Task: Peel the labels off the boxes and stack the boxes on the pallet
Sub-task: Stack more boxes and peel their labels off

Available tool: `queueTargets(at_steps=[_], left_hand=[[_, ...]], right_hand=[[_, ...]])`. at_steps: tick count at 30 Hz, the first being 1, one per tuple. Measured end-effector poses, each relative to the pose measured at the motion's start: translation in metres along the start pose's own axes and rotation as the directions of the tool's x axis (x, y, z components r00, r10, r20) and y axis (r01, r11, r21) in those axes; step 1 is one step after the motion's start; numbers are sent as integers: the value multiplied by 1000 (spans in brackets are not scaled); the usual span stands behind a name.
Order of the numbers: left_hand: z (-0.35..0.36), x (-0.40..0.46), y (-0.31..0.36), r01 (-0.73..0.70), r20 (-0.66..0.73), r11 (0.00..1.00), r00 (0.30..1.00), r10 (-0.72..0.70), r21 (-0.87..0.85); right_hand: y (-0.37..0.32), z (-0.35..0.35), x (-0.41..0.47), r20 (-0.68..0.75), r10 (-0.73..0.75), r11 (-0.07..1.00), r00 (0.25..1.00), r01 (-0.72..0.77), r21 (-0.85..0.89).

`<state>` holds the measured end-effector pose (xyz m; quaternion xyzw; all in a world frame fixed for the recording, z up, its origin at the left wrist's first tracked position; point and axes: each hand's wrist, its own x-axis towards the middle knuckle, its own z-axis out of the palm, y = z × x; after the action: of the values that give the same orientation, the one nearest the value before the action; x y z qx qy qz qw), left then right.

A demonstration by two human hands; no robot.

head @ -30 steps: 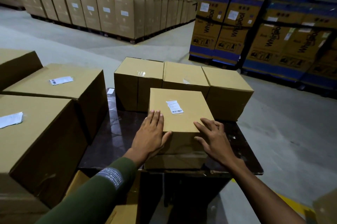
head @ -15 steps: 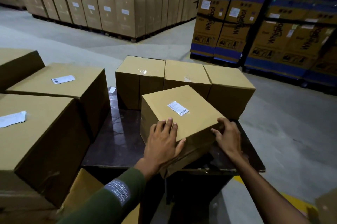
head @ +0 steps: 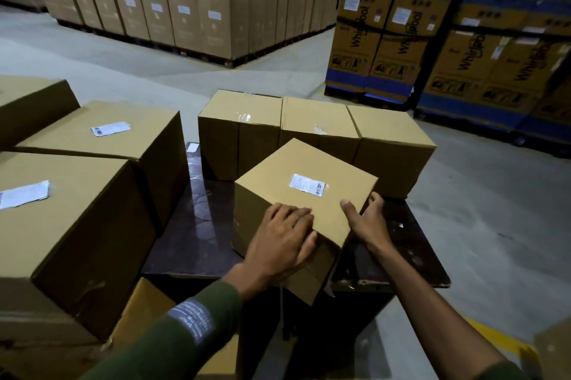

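A cardboard box (head: 304, 194) sits turned corner-on toward the viewer at the near middle of the dark pallet (head: 191, 234), its near corner reaching past the pallet's near edge. A white label (head: 308, 184) is stuck on its top face, roughly at the centre. The left hand (head: 279, 245) lies over the box's near-left top edge, fingers spread flat on the top and the thumb down the near side, grasping that corner. The right hand (head: 369, 222) grasps the near-right edge, thumb on the top face and fingers curled round the right side.

Just behind this box, a row of three boxes (head: 312, 129) stands side by side along the far edge of the pallet, touching one another; no labels show on them, only tape. A small white scrap (head: 192, 147) lies on the pallet at its far-left corner.

To the left, two larger boxes stand, the near one (head: 61, 225) and the far one (head: 102, 138), each with a white label on top. Far off across the concrete floor (head: 154, 70) are stacked plain cartons (head: 185, 2) and, to the right, blue-banded printed cartons (head: 432, 39).
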<state>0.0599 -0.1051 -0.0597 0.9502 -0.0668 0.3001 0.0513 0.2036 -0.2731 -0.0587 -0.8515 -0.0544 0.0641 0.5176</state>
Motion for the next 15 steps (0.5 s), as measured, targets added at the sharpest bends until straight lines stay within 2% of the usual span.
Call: queueTargets(at_steps=[5,9,13,15], left_hand=[[-4,11,-50,120,131,983,982,-139,141],[-6,24,-74,167,237,963,947,-217,213],[4,27,-80,149,312,973,929,-199,175],[10,24,-77,157,306,979,933,-190,129]], right_hand=[[-3,-15,17,111,-38,999,993,39,-8],[-5,-31,30,258,-74,997,963,76,4],[-10,-45,40,355,-45,998,934,56,-19],[-11,-46,41,345,-36,996,938,61,-61]])
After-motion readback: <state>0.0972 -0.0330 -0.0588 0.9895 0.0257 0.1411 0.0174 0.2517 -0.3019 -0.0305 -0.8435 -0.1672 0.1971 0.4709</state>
